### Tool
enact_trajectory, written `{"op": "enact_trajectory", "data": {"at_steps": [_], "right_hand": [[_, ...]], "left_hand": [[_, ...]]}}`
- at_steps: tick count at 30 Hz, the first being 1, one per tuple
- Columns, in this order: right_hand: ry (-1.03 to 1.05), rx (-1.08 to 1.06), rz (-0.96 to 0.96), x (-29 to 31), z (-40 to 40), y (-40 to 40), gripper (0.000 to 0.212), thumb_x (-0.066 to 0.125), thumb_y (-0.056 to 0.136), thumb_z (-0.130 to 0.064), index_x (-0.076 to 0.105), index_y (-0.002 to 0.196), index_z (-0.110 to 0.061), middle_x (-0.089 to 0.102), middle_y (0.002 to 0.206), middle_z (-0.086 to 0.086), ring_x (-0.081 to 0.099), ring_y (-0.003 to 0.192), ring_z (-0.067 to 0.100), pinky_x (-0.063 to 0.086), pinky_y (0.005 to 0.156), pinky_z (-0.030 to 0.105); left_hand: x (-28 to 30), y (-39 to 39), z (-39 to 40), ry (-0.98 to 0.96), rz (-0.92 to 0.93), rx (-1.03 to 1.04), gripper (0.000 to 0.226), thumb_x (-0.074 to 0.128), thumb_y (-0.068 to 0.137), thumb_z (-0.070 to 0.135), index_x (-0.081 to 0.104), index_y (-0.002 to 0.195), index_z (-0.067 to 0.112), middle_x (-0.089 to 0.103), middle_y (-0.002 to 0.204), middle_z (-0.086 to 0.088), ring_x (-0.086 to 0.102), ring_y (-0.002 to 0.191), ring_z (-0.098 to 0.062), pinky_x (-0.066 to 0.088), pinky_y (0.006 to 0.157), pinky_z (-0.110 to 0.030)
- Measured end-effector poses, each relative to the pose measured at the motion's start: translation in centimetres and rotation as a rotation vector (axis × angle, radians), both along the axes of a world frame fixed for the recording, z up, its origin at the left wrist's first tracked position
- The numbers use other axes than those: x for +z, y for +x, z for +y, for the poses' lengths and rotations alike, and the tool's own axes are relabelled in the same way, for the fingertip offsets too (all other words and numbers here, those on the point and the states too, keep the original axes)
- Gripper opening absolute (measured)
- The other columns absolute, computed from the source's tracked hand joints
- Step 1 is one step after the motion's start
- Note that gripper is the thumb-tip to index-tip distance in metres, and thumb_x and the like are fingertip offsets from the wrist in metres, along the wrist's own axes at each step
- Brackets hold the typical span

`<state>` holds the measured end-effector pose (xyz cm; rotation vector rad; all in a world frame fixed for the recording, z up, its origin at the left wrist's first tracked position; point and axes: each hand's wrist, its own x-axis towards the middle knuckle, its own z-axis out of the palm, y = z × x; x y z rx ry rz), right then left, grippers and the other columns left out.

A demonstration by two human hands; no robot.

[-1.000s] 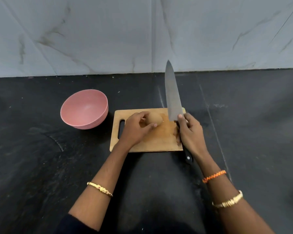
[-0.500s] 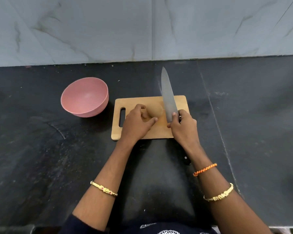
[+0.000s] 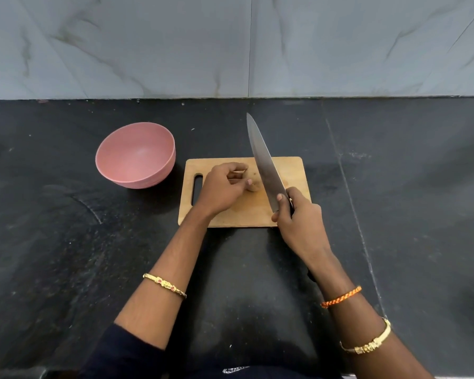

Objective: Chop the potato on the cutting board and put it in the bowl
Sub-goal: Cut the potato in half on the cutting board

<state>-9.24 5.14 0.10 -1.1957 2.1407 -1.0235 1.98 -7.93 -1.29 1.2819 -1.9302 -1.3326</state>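
A brown potato lies on the wooden cutting board, mostly hidden by my left hand, whose curled fingers hold it from the left. My right hand grips the handle of a large knife. The blade slants up and away, its lower edge right against the potato's right side. An empty pink bowl stands on the black counter just left of the board.
The black stone counter runs back to a grey marble wall. A seam line crosses the counter to the right of the board. Its front edge lies close to my body.
The knife blade has come down and leftward onto the potato. My left hand has closed further over the potato, covering most of it. The view has shifted a little.
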Motion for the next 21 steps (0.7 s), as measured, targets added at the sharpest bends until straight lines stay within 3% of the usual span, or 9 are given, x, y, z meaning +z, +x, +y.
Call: {"op": "enact_trajectory", "data": {"at_steps": [4, 8, 21], "right_hand": [[0.004, -0.016, -0.011, 0.0, 0.1, 0.4, 0.021, 0.040, 0.101, -0.026, 0.056, 0.100, -0.012, 0.065, 0.079, 0.006, 0.064, 0.074, 0.020, 0.054, 0.067, 0.036], [0.013, -0.041, -0.019, -0.1, 0.2, 0.8, 0.022, 0.040, 0.101, -0.027, 0.055, 0.102, -0.012, 0.067, 0.079, 0.007, 0.065, 0.074, 0.020, 0.053, 0.067, 0.037], [0.031, -0.025, 0.014, -0.2, 0.2, 1.5, 0.020, 0.040, 0.101, -0.026, 0.055, 0.106, -0.015, 0.066, 0.077, 0.006, 0.065, 0.072, 0.017, 0.055, 0.067, 0.037]], "left_hand": [[-0.3, -0.3, 0.4, -0.033, 0.017, 0.024, 0.045, 0.076, 0.076, 0.021, 0.061, 0.118, 0.014, 0.063, 0.115, 0.003, 0.059, 0.100, -0.008, 0.046, 0.080, -0.014], [-0.7, -0.4, 1.1, -0.057, 0.042, 0.151, 0.038, 0.082, 0.068, 0.028, 0.064, 0.101, 0.016, 0.065, 0.096, 0.006, 0.060, 0.085, -0.004, 0.045, 0.067, -0.011], [-1.4, 0.2, 1.1, -0.040, 0.159, 0.144, 0.034, 0.083, 0.067, 0.023, 0.067, 0.097, 0.017, 0.067, 0.094, 0.011, 0.063, 0.085, 0.001, 0.050, 0.072, -0.010]]}}
